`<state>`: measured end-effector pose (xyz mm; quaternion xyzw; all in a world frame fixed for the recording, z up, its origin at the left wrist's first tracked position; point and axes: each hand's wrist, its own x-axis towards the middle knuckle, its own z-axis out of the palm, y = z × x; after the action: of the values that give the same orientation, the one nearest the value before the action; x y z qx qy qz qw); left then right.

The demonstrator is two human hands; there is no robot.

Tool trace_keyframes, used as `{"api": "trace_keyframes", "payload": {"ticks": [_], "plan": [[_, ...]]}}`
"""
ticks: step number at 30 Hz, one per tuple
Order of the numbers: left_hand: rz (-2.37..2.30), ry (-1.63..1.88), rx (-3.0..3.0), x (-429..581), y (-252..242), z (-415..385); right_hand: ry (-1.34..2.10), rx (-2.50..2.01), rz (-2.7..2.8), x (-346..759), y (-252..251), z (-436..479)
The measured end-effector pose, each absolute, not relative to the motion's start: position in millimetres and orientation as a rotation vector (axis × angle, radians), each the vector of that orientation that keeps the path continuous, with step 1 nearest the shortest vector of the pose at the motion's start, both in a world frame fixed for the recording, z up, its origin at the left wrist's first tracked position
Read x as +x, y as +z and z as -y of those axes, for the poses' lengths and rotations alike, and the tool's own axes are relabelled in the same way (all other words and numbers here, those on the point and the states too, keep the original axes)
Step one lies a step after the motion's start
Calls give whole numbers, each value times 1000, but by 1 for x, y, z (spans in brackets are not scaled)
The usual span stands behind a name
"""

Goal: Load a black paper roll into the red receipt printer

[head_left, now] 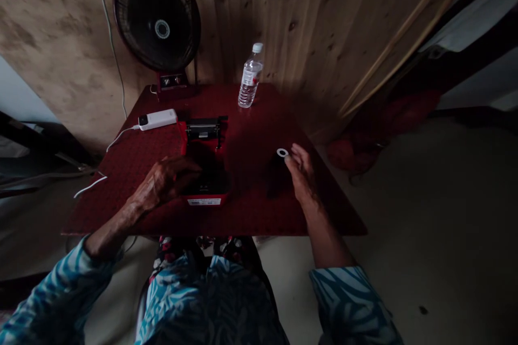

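A red and black device (204,198) with a raised black part at its back lies on the dark red table (259,215). My left hand (164,178) is at its left side, fingers reaching over its dark middle; whether they grip anything is too dark to tell. To the right, my right hand (300,170) holds a small white ring (282,152) near the thumb tip, with its other fingers slightly curled. Beneath the ring the tabletop is in dark shadow.
A clear water bottle (249,83) stands at the table's back edge. At the back left are a round fan (162,27) and a white power bank (157,119) with a white cable. A wooden wall (243,5) rises behind.
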<state>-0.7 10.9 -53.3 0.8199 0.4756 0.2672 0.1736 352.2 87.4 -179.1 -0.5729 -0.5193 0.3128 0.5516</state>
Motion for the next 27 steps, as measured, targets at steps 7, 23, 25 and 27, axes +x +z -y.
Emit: {"api": "trace_keyframes", "payload": {"ticks": [7, 23, 25, 27], "plan": [[-1189, 746, 2749, -6, -59, 13, 447, -1256, 1180, 324, -139, -73], [-1043, 985, 2878, -11, -79, 20, 910, -967, 1513, 216, -95, -95], [-1046, 995, 2788, -13, -77, 20, 924, -965, 1491, 217, -102, -72], [-1119, 1067, 2575, -15, -76, 17, 951, -923, 1387, 214, -112, -57]]}}
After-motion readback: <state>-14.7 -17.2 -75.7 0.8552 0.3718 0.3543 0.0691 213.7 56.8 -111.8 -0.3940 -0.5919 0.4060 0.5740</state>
